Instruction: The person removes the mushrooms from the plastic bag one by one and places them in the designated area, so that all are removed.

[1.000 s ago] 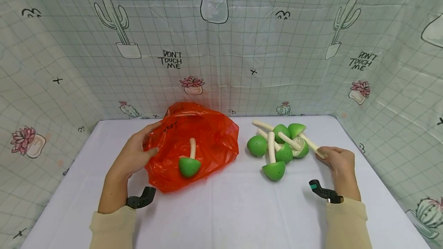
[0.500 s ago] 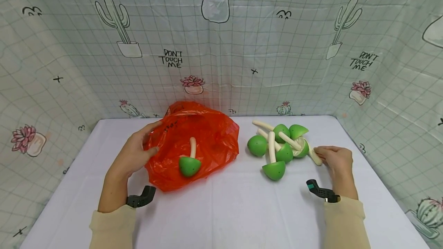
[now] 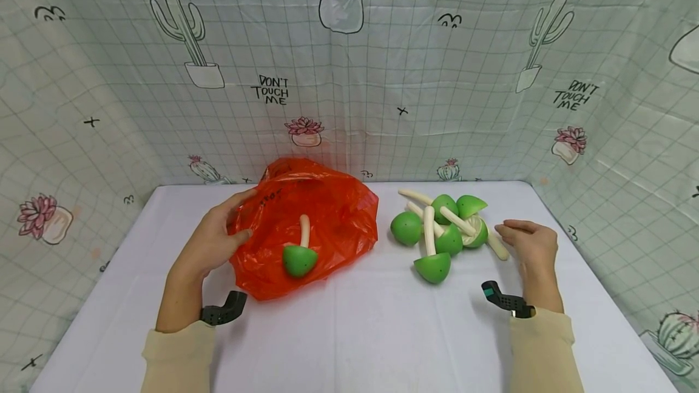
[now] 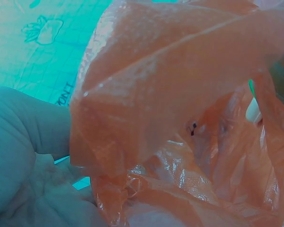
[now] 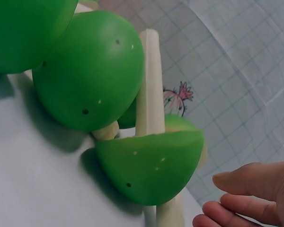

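Observation:
My left hand (image 3: 215, 235) grips the left edge of a crumpled red plastic bag (image 3: 344, 217), its thumb in front and its fingers reaching along the back. In the left wrist view the bag's thin film (image 4: 156, 71) covers part of the fingers. A toy mushroom (image 3: 299, 261) with a green cap and cream stem lies at the bag's front, stem pointing away. My right hand (image 3: 532, 247) hovers just right of a pile of similar mushrooms (image 3: 406, 228), fingers loosely bent and holding nothing. Nearest to it is a cream stem (image 3: 498, 247) jutting from the pile.
Several mushrooms lie heaped together at the right rear, one cap (image 3: 432, 268) nearest the front. A white cloth (image 3: 355, 338) covers the table. Behind stands a grid-patterned curtain (image 3: 360, 90) with cactus drawings.
My right hand has let go of the mushroom stem and lifted slightly off it. That stem has swung a little toward the front. The left hand and bag stay as they were.

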A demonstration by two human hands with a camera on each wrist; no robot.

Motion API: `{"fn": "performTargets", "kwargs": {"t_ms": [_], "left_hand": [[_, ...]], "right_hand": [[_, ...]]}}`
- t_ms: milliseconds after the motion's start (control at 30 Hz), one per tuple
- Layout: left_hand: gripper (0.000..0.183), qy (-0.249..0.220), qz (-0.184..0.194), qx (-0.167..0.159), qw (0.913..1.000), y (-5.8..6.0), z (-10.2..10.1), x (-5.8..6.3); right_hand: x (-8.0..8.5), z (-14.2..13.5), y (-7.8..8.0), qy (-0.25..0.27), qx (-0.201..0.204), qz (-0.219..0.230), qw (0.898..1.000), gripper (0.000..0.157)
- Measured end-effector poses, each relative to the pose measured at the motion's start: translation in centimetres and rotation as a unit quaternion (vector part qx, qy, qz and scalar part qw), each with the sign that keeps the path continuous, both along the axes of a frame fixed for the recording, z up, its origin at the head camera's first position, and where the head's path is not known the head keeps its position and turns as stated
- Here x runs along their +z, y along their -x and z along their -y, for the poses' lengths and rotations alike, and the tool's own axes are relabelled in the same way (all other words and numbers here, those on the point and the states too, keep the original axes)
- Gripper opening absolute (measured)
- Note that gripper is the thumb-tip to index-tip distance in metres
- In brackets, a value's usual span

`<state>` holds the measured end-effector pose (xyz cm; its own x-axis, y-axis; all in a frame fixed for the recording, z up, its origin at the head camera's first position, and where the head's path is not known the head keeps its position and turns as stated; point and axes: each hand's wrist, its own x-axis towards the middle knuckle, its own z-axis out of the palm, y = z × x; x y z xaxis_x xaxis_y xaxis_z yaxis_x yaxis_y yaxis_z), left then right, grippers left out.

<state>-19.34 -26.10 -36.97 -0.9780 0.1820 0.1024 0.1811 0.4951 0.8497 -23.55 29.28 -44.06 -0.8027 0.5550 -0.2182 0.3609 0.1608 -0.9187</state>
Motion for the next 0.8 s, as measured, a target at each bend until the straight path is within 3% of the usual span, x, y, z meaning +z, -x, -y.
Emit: {"fn": "performTargets", "kwargs": {"t_ms": [400,800], "left_hand": [[0.073,-0.003,0.011,-0.002,0.9999,0.1,-0.1,0.0],[0.072,0.001,0.009,-0.006,0.9999,0.3,-0.4,-0.1]], "right_hand": [[4.0,3.6,-0.6,-0.05,0.017,-0.058,0.997,0.035],[5.6,11.0,-1.5,-0.097,0.128,-0.148,0.976,0.035]]}}
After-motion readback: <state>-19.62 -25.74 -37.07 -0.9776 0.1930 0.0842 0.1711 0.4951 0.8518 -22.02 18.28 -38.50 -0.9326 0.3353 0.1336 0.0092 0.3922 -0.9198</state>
